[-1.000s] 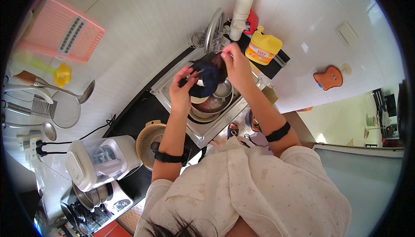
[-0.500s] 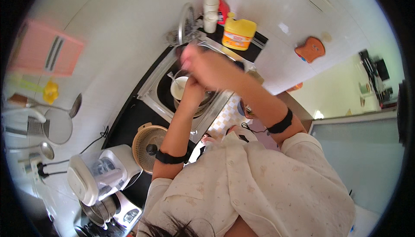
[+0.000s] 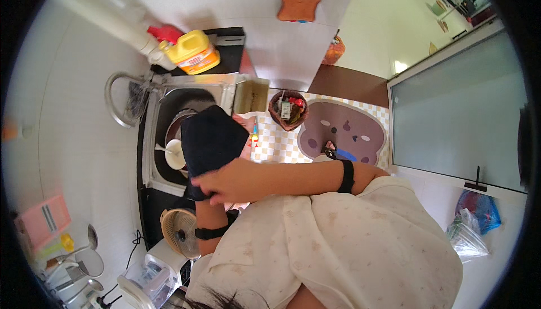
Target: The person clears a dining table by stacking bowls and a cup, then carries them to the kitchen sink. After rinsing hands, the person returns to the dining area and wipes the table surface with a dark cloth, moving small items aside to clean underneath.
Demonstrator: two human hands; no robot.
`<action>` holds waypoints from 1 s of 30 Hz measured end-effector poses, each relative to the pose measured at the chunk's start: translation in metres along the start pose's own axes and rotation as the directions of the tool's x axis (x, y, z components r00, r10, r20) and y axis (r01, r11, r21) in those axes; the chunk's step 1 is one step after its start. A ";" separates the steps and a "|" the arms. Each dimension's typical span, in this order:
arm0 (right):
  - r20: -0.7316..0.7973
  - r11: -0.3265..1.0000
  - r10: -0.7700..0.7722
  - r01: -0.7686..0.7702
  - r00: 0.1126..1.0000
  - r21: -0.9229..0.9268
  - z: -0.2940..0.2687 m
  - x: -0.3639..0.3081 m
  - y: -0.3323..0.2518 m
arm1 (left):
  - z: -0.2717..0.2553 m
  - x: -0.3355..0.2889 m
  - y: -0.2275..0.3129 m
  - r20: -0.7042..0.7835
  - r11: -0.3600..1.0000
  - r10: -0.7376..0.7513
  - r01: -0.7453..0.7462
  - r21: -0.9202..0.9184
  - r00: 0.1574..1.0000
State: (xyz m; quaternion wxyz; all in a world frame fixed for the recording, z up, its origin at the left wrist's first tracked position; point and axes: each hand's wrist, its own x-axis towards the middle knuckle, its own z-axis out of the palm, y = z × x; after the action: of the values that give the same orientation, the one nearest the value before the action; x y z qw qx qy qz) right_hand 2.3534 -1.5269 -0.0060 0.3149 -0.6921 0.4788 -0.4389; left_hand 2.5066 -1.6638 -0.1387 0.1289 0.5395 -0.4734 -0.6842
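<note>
A dark navy cloth (image 3: 213,140) covers my left hand, whose fingers it hides; only my left forearm (image 3: 209,214) shows below. Across the cloth's lower edge lies my right hand (image 3: 228,184), fingers bent onto the fabric and slightly blurred. Just left of the cloth, the sink (image 3: 163,118) holds a white bowl (image 3: 175,154) with a utensil handle resting over its rim. Behind the bowl is a dark round pot (image 3: 176,126), partly hidden by the cloth.
A curved faucet (image 3: 110,103) rises at the sink's left. A yellow jug (image 3: 194,52) stands beyond the sink. Near my left elbow is a tan basket (image 3: 171,227) with a glass lid. On the floor are a full trash bin (image 3: 288,110) and a bear-shaped mat (image 3: 344,131).
My view has turned to the right. My hands, earlier together over the sink with a blur of motion, are now closer to my body, with the dark cloth over the left hand.
</note>
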 end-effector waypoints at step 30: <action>-0.513 0.498 0.848 0.529 -0.132 0.687 -0.507 -0.422 0.254 | 0.811 0.021 0.096 0.676 -0.074 0.684 -0.948 -0.310 -0.274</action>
State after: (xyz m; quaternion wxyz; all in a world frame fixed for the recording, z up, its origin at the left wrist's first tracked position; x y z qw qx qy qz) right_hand 1.7286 -1.2260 -0.1415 0.1961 0.2331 0.3649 -0.8798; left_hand 1.7684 -1.3154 -0.1013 0.2899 -0.2522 -0.8258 -0.4128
